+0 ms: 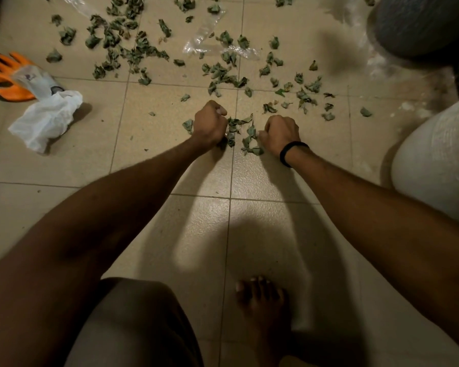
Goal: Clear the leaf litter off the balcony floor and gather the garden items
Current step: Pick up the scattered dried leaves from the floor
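Raking dry leaves (243,133) into one heap between them, left hand (210,125) and right hand (280,133) curl their fingers; clutching any, can't tell. More litter (110,37) lies toward twelve o'clock, orange glove (11,75) at ten.

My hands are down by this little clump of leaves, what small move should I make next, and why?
Probably draw the left hand and right hand together to scoop the leaf clump: both sit curled on the tiles either side of it, and many scattered leaves lie farther out.
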{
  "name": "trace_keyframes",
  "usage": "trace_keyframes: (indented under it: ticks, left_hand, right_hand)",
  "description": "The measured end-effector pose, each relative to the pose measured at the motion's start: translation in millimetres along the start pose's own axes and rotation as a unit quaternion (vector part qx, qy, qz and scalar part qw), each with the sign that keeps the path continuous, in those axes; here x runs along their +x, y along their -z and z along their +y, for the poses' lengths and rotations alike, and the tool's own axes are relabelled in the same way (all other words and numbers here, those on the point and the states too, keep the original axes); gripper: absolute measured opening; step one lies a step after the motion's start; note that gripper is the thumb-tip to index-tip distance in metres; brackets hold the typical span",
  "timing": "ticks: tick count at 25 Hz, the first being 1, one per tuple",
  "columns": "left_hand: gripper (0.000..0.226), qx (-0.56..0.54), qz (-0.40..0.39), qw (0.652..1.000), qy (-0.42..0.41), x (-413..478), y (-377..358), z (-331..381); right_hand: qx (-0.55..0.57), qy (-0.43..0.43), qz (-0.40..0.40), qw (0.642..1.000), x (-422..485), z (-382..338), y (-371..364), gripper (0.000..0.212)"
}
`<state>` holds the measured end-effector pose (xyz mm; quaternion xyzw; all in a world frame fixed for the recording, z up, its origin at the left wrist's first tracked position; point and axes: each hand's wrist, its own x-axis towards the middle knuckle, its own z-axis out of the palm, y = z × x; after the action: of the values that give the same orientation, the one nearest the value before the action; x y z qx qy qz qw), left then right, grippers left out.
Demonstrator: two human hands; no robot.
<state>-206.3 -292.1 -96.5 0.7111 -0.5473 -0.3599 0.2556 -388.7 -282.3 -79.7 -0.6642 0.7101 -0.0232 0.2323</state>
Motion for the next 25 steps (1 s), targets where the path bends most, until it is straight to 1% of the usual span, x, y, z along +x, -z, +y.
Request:
trace_keyframes:
  ticks: [2,4,5,6,8,10,11,13,15,16,17,19,20,21,23,25]
  left_hand:
    - [0.023,0.014,0.003,1.0,-0.02,-1.6,3.4,-1.2]
    - [0.029,0.076,-0.017,0.994,-0.082,-5.5,7.8,-2.8]
    - [0.035,0.123,-0.037,0.983,-0.128,-7.6,10.0,-4.4]
    - [0.042,0.176,-0.055,0.967,-0.175,-9.3,11.7,-8.1]
    - [0.062,0.276,-0.064,0.926,-0.251,-11.4,13.7,-19.4]
    - [0.079,0.336,-0.064,0.896,-0.283,-13.8,12.3,-32.5]
    - [0.082,0.359,-0.063,0.886,-0.288,-14.9,10.9,-38.9]
    - [0.073,0.398,-0.063,0.871,-0.281,-17.8,8.6,-47.2]
    - [0.057,0.409,-0.076,0.874,-0.252,-17.3,6.1,-50.3]
    - [0.05,0.397,-0.083,0.884,-0.234,-16.2,4.2,-49.6]
    - [0.044,0.374,-0.09,0.898,-0.216,-14.2,2.2,-48.8]
    - [0.035,0.277,-0.104,0.94,-0.171,-13.5,2.7,-41.6]
    - [0.029,0.216,-0.106,0.96,-0.144,-13.9,5.8,-37.2]
    - [0.024,0.16,-0.103,0.974,-0.12,-13.9,10.0,-33.8]
    - [0.018,0.063,-0.093,0.991,-0.07,-11.1,18.6,-33.3]
    - [0.021,-0.049,-0.101,0.994,0.005,-9.8,23.8,-33.9]
  right_hand:
    - [-0.007,-0.002,-0.03,1.0,-3.0,4.6,-5.6,0.034]
    - [0.006,0.006,-0.029,1.0,-4.7,8.0,-11.5,0.025]
    - [0.018,0.008,-0.02,1.0,-4.5,7.7,-12.4,0.02]
    - [0.028,0.013,-0.01,0.999,-3.8,5.8,-10.6,0.017]
    - [0.039,0.019,0.011,0.999,-3.9,-1.4,-4.5,0.016]
    - [0.039,0.025,0.016,0.999,-6.2,-8.9,-1.1,0.017]
    - [0.033,0.028,0.007,0.999,-9.4,-12.5,-1.3,0.018]
    - [0.008,0.035,-0.035,0.999,-16.8,-15.2,-8.2,0.026]
    - [-0.03,0.038,-0.083,0.995,-23.2,-14.8,-16.8,0.045]
    - [-0.041,0.046,-0.095,0.994,-24.4,-13.7,-19.8,0.05]
    - [-0.049,0.063,-0.095,0.992,-24.1,-13.5,-21.9,0.048]
    - [-0.051,0.102,-0.092,0.989,-22.7,-15.0,-20.5,0.029]
    - [-0.032,0.103,-0.089,0.99,-22.0,-16.5,-18.3,0.02]
    - [0.006,0.086,-0.082,0.993,-21.6,-18.0,-16.1,0.013]
    - [0.122,0.02,-0.055,0.991,-20.3,-19.9,-12.6,0.008]
    - [0.243,-0.053,-0.041,0.968,-16.9,-20.5,-9.5,0.013]
